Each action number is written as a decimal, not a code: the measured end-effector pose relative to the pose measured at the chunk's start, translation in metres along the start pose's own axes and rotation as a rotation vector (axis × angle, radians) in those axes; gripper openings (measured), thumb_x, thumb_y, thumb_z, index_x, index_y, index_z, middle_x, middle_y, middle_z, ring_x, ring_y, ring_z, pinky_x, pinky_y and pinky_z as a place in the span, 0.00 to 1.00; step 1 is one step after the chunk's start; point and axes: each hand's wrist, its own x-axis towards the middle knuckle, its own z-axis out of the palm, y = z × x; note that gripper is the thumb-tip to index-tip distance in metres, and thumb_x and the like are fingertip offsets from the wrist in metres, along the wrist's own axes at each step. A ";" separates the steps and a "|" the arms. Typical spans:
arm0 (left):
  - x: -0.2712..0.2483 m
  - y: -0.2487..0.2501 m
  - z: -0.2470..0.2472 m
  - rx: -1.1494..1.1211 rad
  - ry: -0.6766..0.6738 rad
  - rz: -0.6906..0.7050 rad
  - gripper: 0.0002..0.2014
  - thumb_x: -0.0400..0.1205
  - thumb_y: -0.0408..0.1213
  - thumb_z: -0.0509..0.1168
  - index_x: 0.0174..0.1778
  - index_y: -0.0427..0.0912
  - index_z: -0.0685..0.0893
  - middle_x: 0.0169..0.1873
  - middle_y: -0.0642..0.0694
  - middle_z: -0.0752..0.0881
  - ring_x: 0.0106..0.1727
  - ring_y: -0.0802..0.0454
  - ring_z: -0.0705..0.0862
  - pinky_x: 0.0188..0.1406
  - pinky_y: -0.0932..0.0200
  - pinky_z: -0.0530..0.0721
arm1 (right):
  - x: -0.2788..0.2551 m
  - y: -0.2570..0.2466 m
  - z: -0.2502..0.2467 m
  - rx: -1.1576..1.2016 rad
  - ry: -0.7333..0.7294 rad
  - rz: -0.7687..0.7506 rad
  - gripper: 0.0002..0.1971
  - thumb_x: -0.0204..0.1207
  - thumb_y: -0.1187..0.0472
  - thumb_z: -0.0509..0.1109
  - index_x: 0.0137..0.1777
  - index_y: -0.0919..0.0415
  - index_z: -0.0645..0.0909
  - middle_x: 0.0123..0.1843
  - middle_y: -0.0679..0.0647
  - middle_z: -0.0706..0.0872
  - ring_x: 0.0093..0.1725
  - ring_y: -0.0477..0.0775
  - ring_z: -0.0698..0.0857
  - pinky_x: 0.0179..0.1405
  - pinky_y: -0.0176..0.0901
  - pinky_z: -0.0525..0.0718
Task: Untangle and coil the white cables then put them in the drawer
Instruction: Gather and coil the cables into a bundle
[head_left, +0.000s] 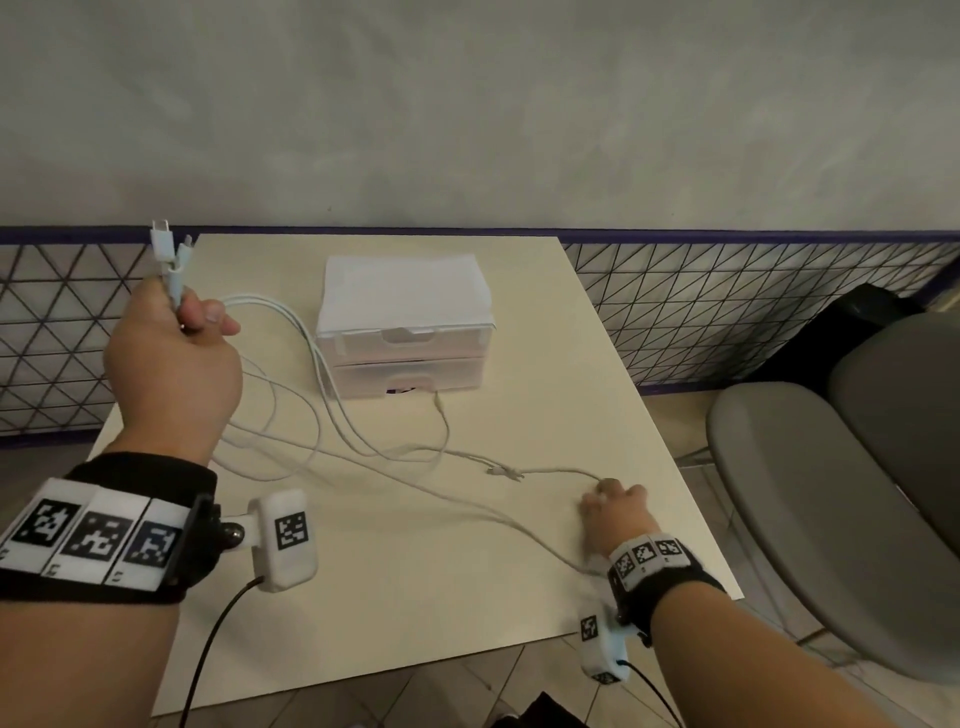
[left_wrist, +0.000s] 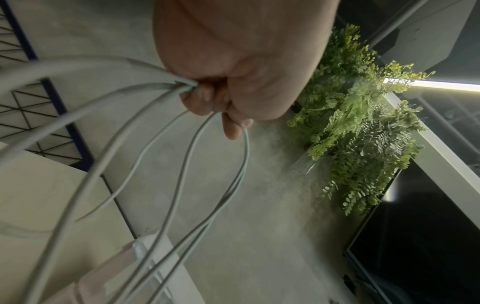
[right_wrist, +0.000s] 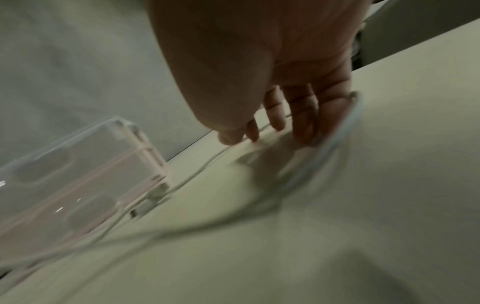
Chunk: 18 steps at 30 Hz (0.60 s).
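Cables (head_left: 317, 353) | left grip (head_left: 174, 358) clamped on them | right grip (head_left: 615, 514) apart, pressing one onto table (head_left: 415, 597)

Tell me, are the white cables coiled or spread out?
Spread out: white cables trail loosely across the table from left hand to right hand.

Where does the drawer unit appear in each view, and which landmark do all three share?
Head: drawer unit at centre.
Left wrist: bottom left, behind the cables.
Right wrist: left side, blurred.
Shared landmark: the beige table.
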 end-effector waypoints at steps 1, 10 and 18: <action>0.000 0.000 -0.002 0.006 0.002 0.004 0.17 0.83 0.30 0.53 0.32 0.55 0.63 0.45 0.41 0.85 0.36 0.76 0.81 0.42 0.76 0.69 | 0.002 0.005 -0.004 -0.016 0.024 0.100 0.24 0.76 0.56 0.59 0.73 0.56 0.67 0.73 0.60 0.68 0.66 0.67 0.71 0.58 0.53 0.76; -0.007 0.002 0.001 0.032 -0.049 0.028 0.17 0.82 0.27 0.53 0.32 0.53 0.64 0.44 0.42 0.84 0.39 0.67 0.82 0.46 0.68 0.74 | 0.014 0.032 -0.015 0.310 0.051 0.459 0.52 0.71 0.45 0.70 0.81 0.70 0.40 0.73 0.65 0.74 0.70 0.64 0.77 0.68 0.51 0.78; -0.040 0.007 0.025 0.037 -0.704 0.231 0.23 0.80 0.25 0.58 0.32 0.63 0.77 0.34 0.54 0.88 0.42 0.58 0.86 0.48 0.65 0.79 | -0.034 -0.091 -0.039 0.387 0.033 -0.416 0.54 0.59 0.51 0.80 0.83 0.47 0.52 0.79 0.52 0.64 0.76 0.55 0.67 0.76 0.47 0.69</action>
